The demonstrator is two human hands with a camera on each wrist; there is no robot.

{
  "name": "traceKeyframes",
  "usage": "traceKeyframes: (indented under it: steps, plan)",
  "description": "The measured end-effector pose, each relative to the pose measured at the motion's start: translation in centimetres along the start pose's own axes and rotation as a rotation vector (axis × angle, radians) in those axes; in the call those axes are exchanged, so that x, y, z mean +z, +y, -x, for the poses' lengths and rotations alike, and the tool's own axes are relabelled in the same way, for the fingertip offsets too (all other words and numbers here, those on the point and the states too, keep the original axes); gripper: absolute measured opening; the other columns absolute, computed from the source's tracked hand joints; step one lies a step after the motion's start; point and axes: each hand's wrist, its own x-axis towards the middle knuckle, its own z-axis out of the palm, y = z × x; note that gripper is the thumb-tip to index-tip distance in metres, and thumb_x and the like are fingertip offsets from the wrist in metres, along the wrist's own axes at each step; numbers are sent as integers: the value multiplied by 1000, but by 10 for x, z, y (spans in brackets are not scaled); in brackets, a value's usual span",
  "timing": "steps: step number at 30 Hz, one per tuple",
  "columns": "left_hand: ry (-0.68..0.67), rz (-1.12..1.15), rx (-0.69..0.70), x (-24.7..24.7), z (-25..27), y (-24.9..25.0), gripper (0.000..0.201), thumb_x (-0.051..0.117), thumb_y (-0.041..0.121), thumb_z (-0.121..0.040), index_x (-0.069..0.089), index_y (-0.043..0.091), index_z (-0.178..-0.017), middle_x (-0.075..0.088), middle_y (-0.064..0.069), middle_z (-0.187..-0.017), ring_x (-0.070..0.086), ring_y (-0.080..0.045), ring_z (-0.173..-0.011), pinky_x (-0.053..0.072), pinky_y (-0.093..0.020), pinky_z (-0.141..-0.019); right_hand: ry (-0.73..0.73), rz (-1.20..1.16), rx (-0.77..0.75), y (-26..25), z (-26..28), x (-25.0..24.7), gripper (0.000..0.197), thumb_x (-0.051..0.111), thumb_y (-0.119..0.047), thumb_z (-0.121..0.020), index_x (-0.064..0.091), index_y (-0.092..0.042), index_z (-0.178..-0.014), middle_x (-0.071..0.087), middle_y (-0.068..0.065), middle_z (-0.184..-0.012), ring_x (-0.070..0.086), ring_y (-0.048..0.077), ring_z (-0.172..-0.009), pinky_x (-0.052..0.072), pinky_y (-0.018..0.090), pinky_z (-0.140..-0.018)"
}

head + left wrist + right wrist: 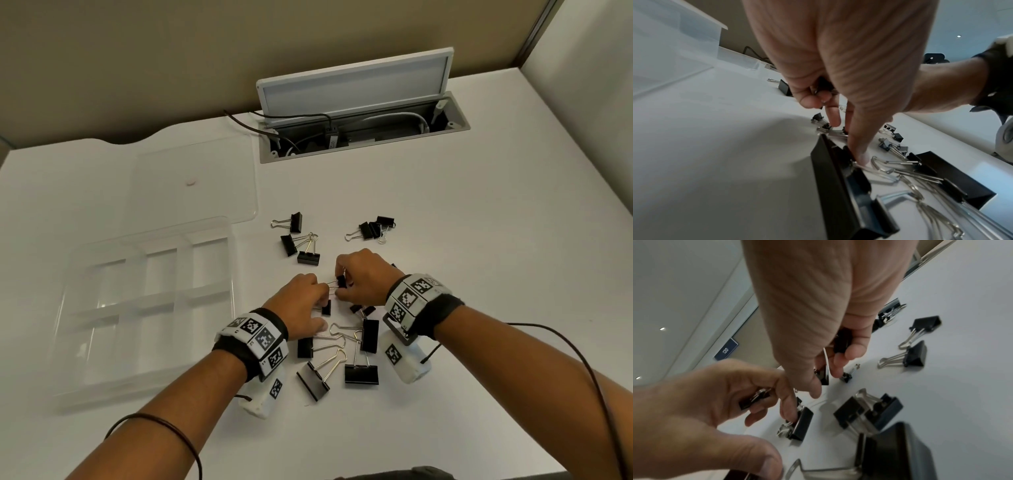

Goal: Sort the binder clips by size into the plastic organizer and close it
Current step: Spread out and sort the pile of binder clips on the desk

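Observation:
A clear plastic organizer [147, 308] with several empty compartments lies at the left, its lid [191, 181] folded open behind it. Black binder clips of three sizes are scattered on the white table. My right hand [363, 277] pinches a small binder clip [341, 281] by its body and keeps another small clip [842, 340] inside its curled fingers. My left hand [305, 298] meets it from the left with a small clip [754, 398] tucked in its curled fingers. One left finger reaches down to a small clip [799, 423] on the table.
Large clips [361, 373] lie between my wrists near the front. Medium clips sit farther back in a left group [308, 257] and a right group [376, 228]. An open cable hatch [363, 133] with wires is set in the table at the back.

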Motion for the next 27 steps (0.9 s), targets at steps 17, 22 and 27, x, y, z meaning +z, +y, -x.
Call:
traceKeyframes:
  steps: [17, 22, 27]
  plan:
    - [163, 203, 31, -16, -25, 21, 24, 65, 23, -78, 52, 15, -97, 57, -1, -91, 53, -19, -84, 49, -34, -74, 184, -139, 443, 67, 13, -38, 9, 64, -12, -80, 58, -17, -84, 63, 6, -97, 60, 23, -86, 44, 27, -67]
    - [218, 261, 0, -28, -52, 38, 29, 66, 20, -76, 53, 12, -100, 58, -2, -94, 55, -19, -84, 48, -29, -70, 57, -244, 219, 46, 12, -18, 9, 72, -15, -78, 63, -16, -81, 61, -3, -84, 59, 15, -80, 42, 16, -64]
    - [198, 270, -32, -23, -77, 49, 26, 64, 16, -78, 55, 11, -102, 58, -4, -100, 54, -20, -92, 45, -27, -75, 216, -212, 250, 56, 14, -24, 8, 70, -13, -79, 66, -10, -86, 66, 5, -90, 60, 20, -83, 45, 26, -71]
